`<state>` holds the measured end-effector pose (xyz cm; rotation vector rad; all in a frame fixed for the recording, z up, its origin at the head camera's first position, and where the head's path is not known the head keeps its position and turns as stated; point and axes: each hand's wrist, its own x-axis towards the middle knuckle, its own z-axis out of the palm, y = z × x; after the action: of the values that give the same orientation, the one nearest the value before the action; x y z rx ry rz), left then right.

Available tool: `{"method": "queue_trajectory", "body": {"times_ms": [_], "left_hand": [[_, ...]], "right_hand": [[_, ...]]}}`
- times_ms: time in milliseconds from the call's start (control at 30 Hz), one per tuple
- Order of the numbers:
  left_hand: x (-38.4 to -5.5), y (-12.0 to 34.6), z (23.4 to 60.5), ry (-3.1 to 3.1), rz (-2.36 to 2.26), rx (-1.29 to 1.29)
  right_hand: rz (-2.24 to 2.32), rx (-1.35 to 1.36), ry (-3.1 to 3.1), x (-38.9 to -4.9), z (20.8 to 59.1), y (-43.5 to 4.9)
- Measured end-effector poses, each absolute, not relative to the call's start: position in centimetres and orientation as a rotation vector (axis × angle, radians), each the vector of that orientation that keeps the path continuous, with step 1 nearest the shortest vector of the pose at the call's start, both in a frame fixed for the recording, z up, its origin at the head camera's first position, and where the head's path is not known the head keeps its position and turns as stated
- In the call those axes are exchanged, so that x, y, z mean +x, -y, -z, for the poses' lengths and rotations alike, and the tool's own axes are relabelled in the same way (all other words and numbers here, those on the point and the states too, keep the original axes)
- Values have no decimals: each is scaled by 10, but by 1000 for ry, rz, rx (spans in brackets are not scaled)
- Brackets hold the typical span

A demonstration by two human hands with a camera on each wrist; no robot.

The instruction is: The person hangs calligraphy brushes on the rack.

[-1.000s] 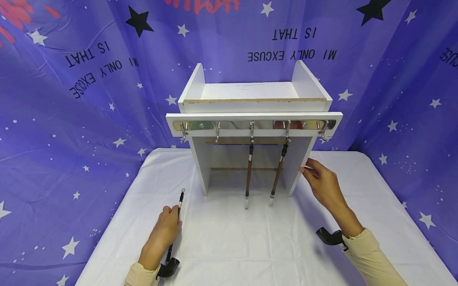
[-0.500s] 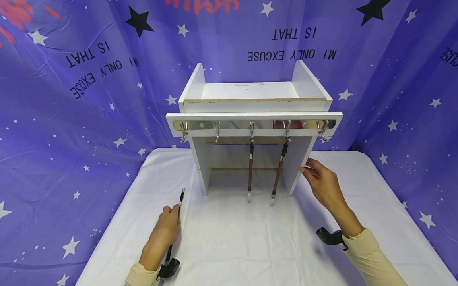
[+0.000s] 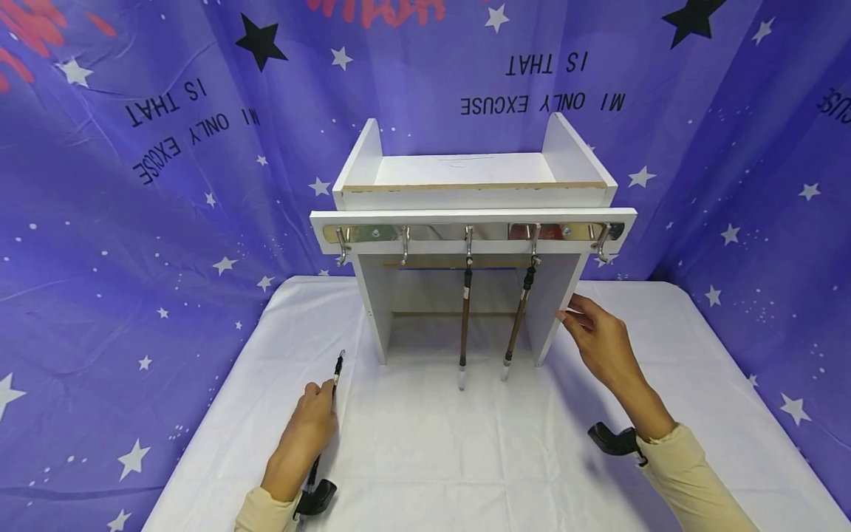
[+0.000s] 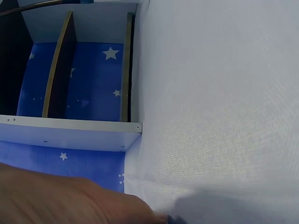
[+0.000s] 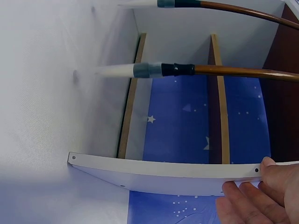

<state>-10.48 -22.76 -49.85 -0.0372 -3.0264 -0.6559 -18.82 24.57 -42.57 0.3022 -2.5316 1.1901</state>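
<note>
My left hand (image 3: 307,421) grips a calligraphy brush (image 3: 338,366) low over the cloth, its looped cord end pointing away from me. Most of that brush is hidden behind the hand; in the left wrist view only the hand's edge (image 4: 70,200) shows. With thumb and fingers my right hand (image 3: 601,343) pinches the front edge of the right side panel (image 3: 550,295) of a white shelf. Two more calligraphy brushes hang from hooks by their loops: one from the middle hook (image 3: 464,318), one to its right (image 3: 517,318). White bristles (image 5: 117,71) point down.
A metal hook rail (image 3: 439,233) runs across the shelf's front board, with hooks at both ends and one left of middle bare. The shelf (image 3: 475,198) stands on a white-clothed table (image 3: 425,458). Behind hangs a purple star-print curtain (image 3: 412,81).
The two hanging brushes swing slightly at their lower ends. My left hand stays nearly in place with its brush, and the right hand keeps its hold on the panel.
</note>
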Motion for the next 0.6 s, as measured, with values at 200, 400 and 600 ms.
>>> {"method": "queue_trajectory", "body": {"times_ms": [200,400,600], "left_hand": [[-106,228,498,3020,656,-23],[-104,228,498,2994,677,-11],[-101,229,493,2953,707,-6]], "right_hand": [[-1192,303,2532,-188,426,-246],[-1195,310,2530,-188,426,-246],[-1190,308,2526,-188,426,-246]]}}
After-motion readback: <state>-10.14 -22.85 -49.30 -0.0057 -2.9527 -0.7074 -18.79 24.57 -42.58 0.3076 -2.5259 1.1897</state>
